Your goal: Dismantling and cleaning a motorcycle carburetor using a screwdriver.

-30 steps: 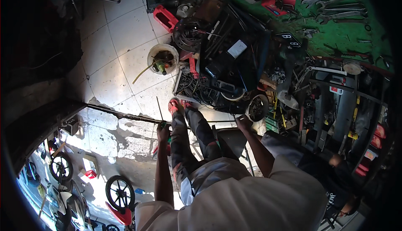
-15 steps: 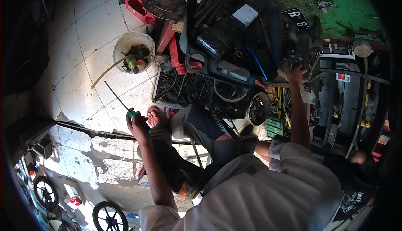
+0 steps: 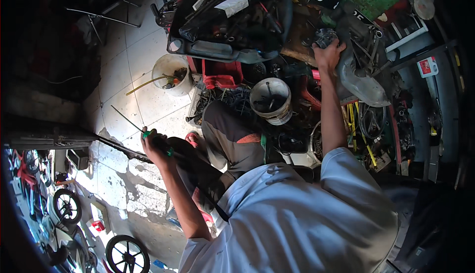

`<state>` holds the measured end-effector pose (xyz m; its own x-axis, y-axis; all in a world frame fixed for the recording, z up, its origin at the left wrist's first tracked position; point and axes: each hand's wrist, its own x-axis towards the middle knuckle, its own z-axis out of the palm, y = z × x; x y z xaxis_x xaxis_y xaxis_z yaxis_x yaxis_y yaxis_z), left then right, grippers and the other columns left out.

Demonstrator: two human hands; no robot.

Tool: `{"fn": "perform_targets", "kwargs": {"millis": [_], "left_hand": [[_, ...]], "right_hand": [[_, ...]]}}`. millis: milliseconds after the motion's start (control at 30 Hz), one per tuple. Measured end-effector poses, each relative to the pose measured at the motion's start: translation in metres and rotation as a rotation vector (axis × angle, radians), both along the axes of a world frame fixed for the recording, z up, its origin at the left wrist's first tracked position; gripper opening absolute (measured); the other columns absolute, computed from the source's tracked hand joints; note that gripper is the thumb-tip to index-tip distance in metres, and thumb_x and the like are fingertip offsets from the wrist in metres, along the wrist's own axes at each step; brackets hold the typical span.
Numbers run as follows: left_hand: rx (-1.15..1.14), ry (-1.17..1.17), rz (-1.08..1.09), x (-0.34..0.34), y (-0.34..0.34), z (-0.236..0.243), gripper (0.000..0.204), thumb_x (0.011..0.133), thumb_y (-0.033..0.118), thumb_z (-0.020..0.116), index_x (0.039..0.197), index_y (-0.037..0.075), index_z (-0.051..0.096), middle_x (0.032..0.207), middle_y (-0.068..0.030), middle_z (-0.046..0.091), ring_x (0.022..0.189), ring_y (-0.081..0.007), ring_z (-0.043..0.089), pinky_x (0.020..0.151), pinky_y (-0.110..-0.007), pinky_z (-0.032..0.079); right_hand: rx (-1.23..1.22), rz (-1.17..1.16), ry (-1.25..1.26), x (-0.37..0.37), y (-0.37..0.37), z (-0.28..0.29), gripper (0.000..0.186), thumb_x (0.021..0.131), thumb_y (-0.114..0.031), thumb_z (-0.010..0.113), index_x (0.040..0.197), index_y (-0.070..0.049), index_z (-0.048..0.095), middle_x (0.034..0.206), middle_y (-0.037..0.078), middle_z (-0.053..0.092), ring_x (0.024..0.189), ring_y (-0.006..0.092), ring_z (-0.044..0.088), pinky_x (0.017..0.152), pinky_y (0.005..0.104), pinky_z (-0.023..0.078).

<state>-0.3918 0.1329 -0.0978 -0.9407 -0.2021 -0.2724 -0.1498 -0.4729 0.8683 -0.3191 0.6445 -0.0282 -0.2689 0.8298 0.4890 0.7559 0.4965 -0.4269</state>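
My left hand (image 3: pixel 157 149) is closed around the green handle of a long thin screwdriver (image 3: pixel 126 117). Its shaft points up and to the left over the tiled floor. On the right, my right hand (image 3: pixel 327 56) reaches out to a rounded grey metal part (image 3: pixel 324 36) on the cluttered worktop, with its fingers curled against the part's near side. The hand and shadow hide some of that part. Beside it lie wrenches (image 3: pixel 372 45) and a dull metal cover (image 3: pixel 365 84).
A large black tray (image 3: pixel 213 50) full of tools stands ahead. Below it are a red bin (image 3: pixel 221 73), a white bucket (image 3: pixel 275 116) with metal parts and another bucket (image 3: pixel 166 66) holding a yellowish hose. Wheels (image 3: pixel 127 254) lie at lower left.
The view has swung, so the tool tray sits higher and further left, and the bucket of metal parts shows more fully. My left hand keeps the screwdriver; my right hand stays at the metal part.
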Motion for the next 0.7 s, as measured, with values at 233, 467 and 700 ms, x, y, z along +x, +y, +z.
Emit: {"fn": "perform_targets", "kwargs": {"millis": [233,467,700], "left_hand": [[-0.007,0.302,-0.221,0.061,0.023,0.089,0.038,0.086,0.015,0.047,0.12,0.001,0.04,0.079,-0.0029,0.048,0.065,-0.0104,0.043,0.061,-0.026,0.037],[-0.008,0.368,-0.386,0.091,0.062,0.118,0.033,0.086,0.013,0.052,0.115,0.001,0.043,0.076,-0.0025,0.046,0.063,-0.0088,0.041,0.057,-0.023,0.036],[0.005,0.351,-0.561,0.098,0.108,0.12,0.027,0.085,0.007,0.051,0.11,0.001,0.045,0.074,-0.0029,0.044,0.064,-0.0096,0.041,0.055,-0.023,0.037]], "right_hand": [[-0.074,-0.017,0.005,-0.005,0.016,-0.003,0.081,0.063,-0.03,0.079,0.121,-0.003,0.029,0.135,0.023,0.024,0.108,0.0488,0.045,0.082,0.0489,0.048],[-0.184,0.107,0.146,0.003,0.015,0.002,0.099,0.061,-0.023,0.079,0.133,-0.007,0.013,0.139,0.019,0.024,0.106,0.0441,0.05,0.082,0.0491,0.047],[-0.292,0.086,0.24,0.001,0.015,-0.002,0.089,0.061,-0.024,0.079,0.132,-0.009,0.026,0.143,0.01,0.019,0.102,0.0409,0.053,0.079,0.0477,0.048]]}}
